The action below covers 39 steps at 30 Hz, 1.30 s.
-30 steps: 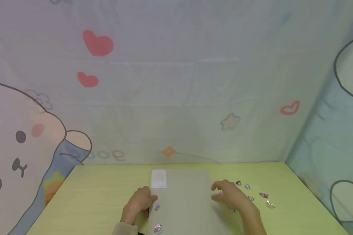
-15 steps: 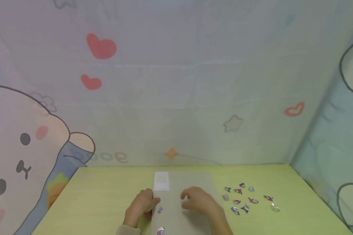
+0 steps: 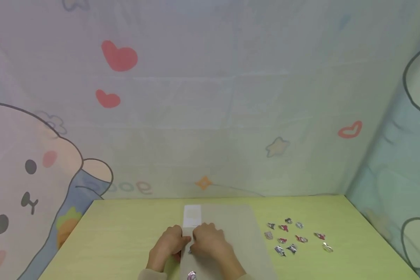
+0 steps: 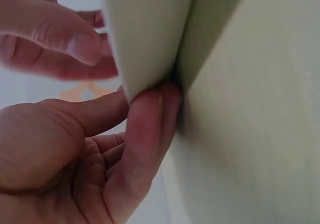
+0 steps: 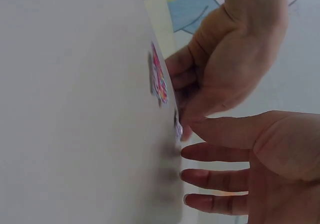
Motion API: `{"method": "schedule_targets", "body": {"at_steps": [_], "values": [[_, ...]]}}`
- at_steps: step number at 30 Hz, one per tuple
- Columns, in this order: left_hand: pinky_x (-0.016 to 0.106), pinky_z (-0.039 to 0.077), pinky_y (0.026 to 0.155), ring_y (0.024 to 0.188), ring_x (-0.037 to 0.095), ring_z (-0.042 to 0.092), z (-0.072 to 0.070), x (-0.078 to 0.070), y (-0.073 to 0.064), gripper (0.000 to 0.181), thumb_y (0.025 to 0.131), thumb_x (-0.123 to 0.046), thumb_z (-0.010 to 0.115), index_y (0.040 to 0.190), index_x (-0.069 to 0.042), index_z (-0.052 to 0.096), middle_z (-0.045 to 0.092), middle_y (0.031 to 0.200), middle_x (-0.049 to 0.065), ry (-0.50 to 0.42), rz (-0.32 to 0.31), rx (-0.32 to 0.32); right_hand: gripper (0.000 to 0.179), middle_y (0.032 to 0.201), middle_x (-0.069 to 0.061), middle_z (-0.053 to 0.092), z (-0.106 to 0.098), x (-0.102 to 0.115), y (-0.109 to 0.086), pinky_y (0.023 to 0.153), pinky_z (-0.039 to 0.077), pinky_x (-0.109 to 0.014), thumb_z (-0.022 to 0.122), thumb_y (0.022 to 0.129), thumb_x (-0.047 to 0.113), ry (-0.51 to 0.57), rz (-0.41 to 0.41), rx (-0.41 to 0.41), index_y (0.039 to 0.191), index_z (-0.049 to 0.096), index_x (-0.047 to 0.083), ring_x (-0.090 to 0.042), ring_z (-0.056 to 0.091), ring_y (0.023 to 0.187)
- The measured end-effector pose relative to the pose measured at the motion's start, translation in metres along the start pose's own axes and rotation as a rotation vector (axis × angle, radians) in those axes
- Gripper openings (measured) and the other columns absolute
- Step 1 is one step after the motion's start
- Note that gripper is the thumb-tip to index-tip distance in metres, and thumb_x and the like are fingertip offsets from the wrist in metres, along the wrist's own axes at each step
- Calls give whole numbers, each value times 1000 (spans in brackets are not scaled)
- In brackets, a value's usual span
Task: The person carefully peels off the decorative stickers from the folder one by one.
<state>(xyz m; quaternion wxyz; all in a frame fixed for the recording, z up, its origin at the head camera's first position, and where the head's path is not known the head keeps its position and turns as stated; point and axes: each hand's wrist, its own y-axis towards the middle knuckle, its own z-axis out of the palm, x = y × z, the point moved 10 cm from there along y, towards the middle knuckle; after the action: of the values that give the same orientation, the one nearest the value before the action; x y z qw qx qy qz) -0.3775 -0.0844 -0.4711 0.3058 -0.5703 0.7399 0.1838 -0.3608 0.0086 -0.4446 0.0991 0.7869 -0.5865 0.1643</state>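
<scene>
We see the left hand (image 3: 167,244) clamped on the board (image 3: 243,237) between thumb and fingers, presumably to steady it; the right hand (image 3: 210,240) has its fingers apart, thumb beside the small shiny piece (image 5: 179,128), a larger piece (image 5: 159,77) nearer the body than those fingertips

A pale backdrop (image 3: 196,116) hangs behind the yellow-green surface (image 3: 126,229). The orange diamond (image 3: 204,182) printed low on it is the landmark: left of it, faint letters (image 3: 144,188), then a carrot (image 3: 66,233) and a cartoon animal (image 3: 10,155); up-left, two red hearts (image 3: 122,58); up-right, a star (image 3: 277,147), then an outlined heart (image 3: 343,134).
</scene>
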Motion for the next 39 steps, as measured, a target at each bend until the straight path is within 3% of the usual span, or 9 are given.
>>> {"method": "schedule_targets", "body": {"at_steps": [6,13,20,24,28,34,39], "values": [[25,43,42,39,17,58,4,4,2,29,96,-14,63,71,0,58,56,47,6,9,9,3,13,75,4,52,7,8,0,71,47,-45,78,74,15,-31,-14,6,81,67,12,-18,49,72],[24,40,40,37,16,57,5,3,4,30,95,-13,62,68,-2,56,54,44,4,18,24,-2,17,72,4,50,8,7,-1,66,45,-41,76,73,11,-12,-8,-24,71,60,15,-16,48,69],[21,32,37,36,16,57,5,2,4,30,94,-11,61,65,-3,55,54,41,3,27,22,-12,19,71,3,48,10,6,0,65,45,-42,71,83,12,-21,3,-45,70,58,16,-17,47,68],[23,36,38,36,16,58,5,1,4,29,93,-11,61,66,-2,56,54,42,3,38,11,-14,20,72,2,47,9,6,-1,66,44,-43,69,84,11,-18,8,-62,69,56,17,-18,46,70],[24,41,41,38,17,59,4,0,4,29,95,-13,62,69,-2,58,56,44,4,38,8,-6,21,73,3,46,4,9,-6,67,43,-44,67,85,11,-8,-15,-88,69,55,18,-19,46,72],[23,38,41,38,17,60,1,0,1,30,95,-17,64,71,-1,56,56,47,5,26,9,-13,22,75,4,45,-17,14,-18,64,40,-40,69,80,8,25,-70,-151,69,56,20,-18,44,75],[25,43,44,40,17,60,0,1,2,27,96,-15,63,75,1,58,57,49,7,37,-10,-5,23,75,5,45,-30,10,-28,60,41,-39,71,80,8,-11,-91,-162,69,54,21,-17,46,74]]}}
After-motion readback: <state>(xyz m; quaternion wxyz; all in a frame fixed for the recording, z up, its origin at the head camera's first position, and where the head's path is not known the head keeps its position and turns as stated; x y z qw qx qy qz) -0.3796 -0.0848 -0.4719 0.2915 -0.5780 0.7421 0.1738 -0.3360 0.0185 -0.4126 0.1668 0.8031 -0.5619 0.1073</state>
